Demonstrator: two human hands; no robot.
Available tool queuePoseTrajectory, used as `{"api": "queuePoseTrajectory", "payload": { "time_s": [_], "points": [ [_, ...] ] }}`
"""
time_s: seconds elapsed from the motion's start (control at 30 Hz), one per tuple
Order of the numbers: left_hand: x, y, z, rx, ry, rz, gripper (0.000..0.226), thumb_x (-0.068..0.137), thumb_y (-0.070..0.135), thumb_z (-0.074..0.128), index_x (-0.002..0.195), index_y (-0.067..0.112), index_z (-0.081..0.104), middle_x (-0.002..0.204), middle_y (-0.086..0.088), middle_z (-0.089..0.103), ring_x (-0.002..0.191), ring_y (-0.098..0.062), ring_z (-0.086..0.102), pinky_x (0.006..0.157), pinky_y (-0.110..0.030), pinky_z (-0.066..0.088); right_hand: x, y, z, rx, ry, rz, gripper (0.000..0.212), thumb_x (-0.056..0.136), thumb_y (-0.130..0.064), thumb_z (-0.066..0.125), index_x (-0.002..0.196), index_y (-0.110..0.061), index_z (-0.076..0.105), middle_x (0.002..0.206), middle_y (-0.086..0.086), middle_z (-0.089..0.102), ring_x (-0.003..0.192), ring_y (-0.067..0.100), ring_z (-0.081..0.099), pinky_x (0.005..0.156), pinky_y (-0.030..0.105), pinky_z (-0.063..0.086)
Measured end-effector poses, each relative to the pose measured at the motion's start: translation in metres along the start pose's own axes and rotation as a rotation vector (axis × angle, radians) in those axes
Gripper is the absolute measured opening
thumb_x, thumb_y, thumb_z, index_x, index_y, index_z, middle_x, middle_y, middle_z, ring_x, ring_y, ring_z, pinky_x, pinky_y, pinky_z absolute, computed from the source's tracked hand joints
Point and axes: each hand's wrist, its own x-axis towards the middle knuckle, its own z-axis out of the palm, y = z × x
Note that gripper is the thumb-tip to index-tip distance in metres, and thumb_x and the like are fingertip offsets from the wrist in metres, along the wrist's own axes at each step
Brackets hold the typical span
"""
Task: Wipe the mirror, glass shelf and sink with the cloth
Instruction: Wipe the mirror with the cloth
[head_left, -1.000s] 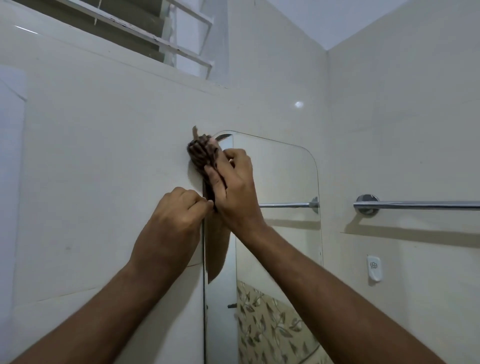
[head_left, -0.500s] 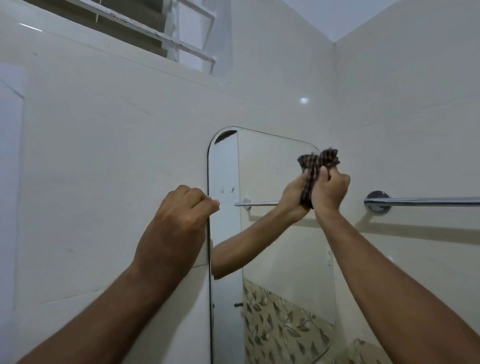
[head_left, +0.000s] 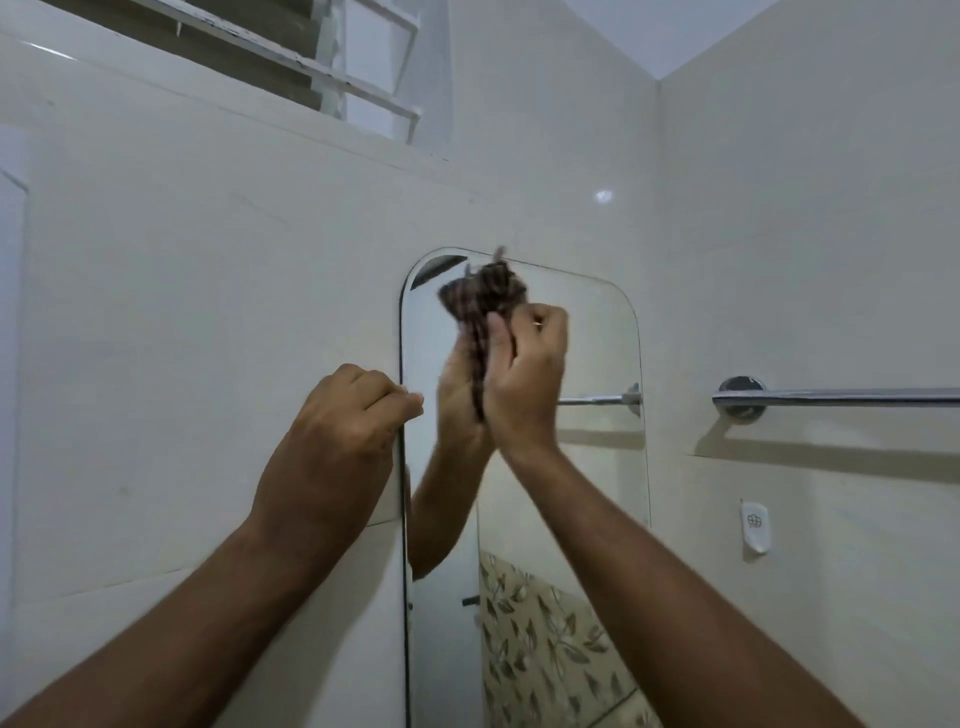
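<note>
A tall mirror (head_left: 592, 478) with rounded top corners hangs on the cream tiled wall. My right hand (head_left: 524, 379) presses a bunched dark checked cloth (head_left: 485, 301) against the glass near the mirror's top, slightly left of centre; the cloth is blurred by motion. The hand's reflection shows just left of it. My left hand (head_left: 337, 441) is a closed fist holding the mirror's left edge at mid-height. No glass shelf or sink is in view.
A chrome towel bar (head_left: 841, 397) runs along the right wall beside the mirror. Below it sits a small white wall fitting (head_left: 756, 525). A louvred window (head_left: 249, 47) is high on the left wall.
My right hand swept the cloth from the mirror's top left corner to the right edge, and has now come back left to the upper middle. My left hand stayed on the mirror's edge.
</note>
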Motion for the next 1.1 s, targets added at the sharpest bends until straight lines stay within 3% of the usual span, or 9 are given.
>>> {"api": "queuePoseTrajectory", "payload": {
  "time_s": [0.1, 0.23, 0.37, 0.43, 0.57, 0.73, 0.87, 0.97, 1.1],
  "points": [
    [0.001, 0.001, -0.003, -0.008, 0.003, 0.010, 0.017, 0.089, 0.005, 0.058, 0.095, 0.000, 0.074, 0.084, -0.014, 0.068, 0.077, -0.030, 0.062, 0.066, -0.040, 0.055, -0.030, -0.037, 0.007, 0.076, -0.092, -0.075, 0.018, 0.097, -0.016, 0.052, 0.103, -0.002, 0.062, 0.103, 0.008, 0.047, 0.093, 0.020, 0.049, 0.079, 0.023, 0.045],
    [0.001, 0.001, -0.002, -0.007, -0.012, 0.007, 0.014, 0.085, -0.003, 0.064, 0.095, 0.000, 0.073, 0.084, -0.013, 0.067, 0.077, -0.028, 0.058, 0.067, -0.040, 0.053, -0.045, -0.044, 0.002, 0.083, -0.190, -0.134, 0.028, 0.098, -0.012, 0.052, 0.122, -0.003, 0.060, 0.106, 0.009, 0.048, 0.096, 0.017, 0.047, 0.079, 0.015, 0.042],
    [0.001, 0.001, -0.002, 0.001, -0.013, 0.014, 0.017, 0.079, -0.004, 0.071, 0.096, 0.000, 0.074, 0.085, -0.014, 0.068, 0.078, -0.029, 0.062, 0.066, -0.039, 0.054, -0.044, -0.023, -0.007, 0.028, -0.153, -0.134, 0.024, 0.097, -0.011, 0.051, 0.117, -0.001, 0.061, 0.107, 0.009, 0.048, 0.096, 0.017, 0.048, 0.080, 0.011, 0.041],
    [0.001, 0.001, -0.001, 0.011, -0.012, 0.011, 0.017, 0.078, -0.006, 0.073, 0.095, 0.000, 0.074, 0.085, -0.014, 0.069, 0.079, -0.029, 0.063, 0.066, -0.040, 0.055, -0.038, -0.004, -0.011, -0.004, -0.091, -0.061, 0.020, 0.099, -0.016, 0.049, 0.112, -0.003, 0.059, 0.107, 0.006, 0.047, 0.095, 0.016, 0.049, 0.080, 0.013, 0.043],
    [-0.001, -0.001, 0.002, 0.020, -0.031, 0.011, 0.020, 0.078, -0.008, 0.073, 0.097, -0.002, 0.074, 0.087, -0.016, 0.070, 0.081, -0.030, 0.064, 0.068, -0.043, 0.056, -0.012, 0.054, -0.031, -0.097, 0.077, 0.189, 0.021, 0.099, -0.017, 0.051, 0.103, 0.001, 0.062, 0.103, 0.007, 0.047, 0.089, 0.016, 0.050, 0.077, 0.000, 0.034],
    [-0.002, -0.003, 0.003, 0.030, -0.044, 0.007, 0.022, 0.078, -0.008, 0.073, 0.099, 0.000, 0.074, 0.089, -0.015, 0.071, 0.083, -0.030, 0.064, 0.070, -0.042, 0.056, 0.008, 0.137, -0.064, -0.219, 0.175, 0.589, 0.029, 0.098, -0.021, 0.049, 0.111, -0.001, 0.065, 0.111, 0.023, 0.051, 0.097, 0.033, 0.057, 0.088, 0.024, 0.038],
    [-0.002, -0.004, 0.005, 0.032, -0.051, 0.000, 0.023, 0.078, -0.007, 0.073, 0.100, 0.001, 0.074, 0.090, -0.015, 0.071, 0.082, -0.030, 0.064, 0.071, -0.041, 0.056, 0.008, 0.158, -0.071, -0.180, 0.194, 0.730, 0.031, 0.099, -0.024, 0.048, 0.098, 0.003, 0.064, 0.113, 0.021, 0.049, 0.095, 0.036, 0.059, 0.092, 0.031, 0.045],
    [-0.003, -0.005, 0.005, 0.033, -0.050, 0.003, 0.022, 0.079, -0.008, 0.073, 0.099, 0.001, 0.074, 0.090, -0.015, 0.071, 0.083, -0.030, 0.064, 0.071, -0.042, 0.056, 0.001, 0.137, -0.061, -0.171, 0.211, 0.664, 0.028, 0.098, -0.022, 0.049, 0.100, 0.002, 0.063, 0.110, 0.018, 0.049, 0.095, 0.034, 0.058, 0.087, 0.024, 0.041],
    [-0.004, -0.003, 0.005, 0.063, -0.049, -0.007, 0.018, 0.082, -0.005, 0.070, 0.099, 0.000, 0.072, 0.088, -0.017, 0.069, 0.082, -0.030, 0.064, 0.072, -0.039, 0.055, -0.029, 0.062, -0.034, -0.099, 0.134, 0.320, 0.022, 0.099, -0.020, 0.050, 0.098, -0.001, 0.062, 0.107, 0.009, 0.047, 0.095, 0.018, 0.052, 0.086, 0.021, 0.046]
  ]
}}
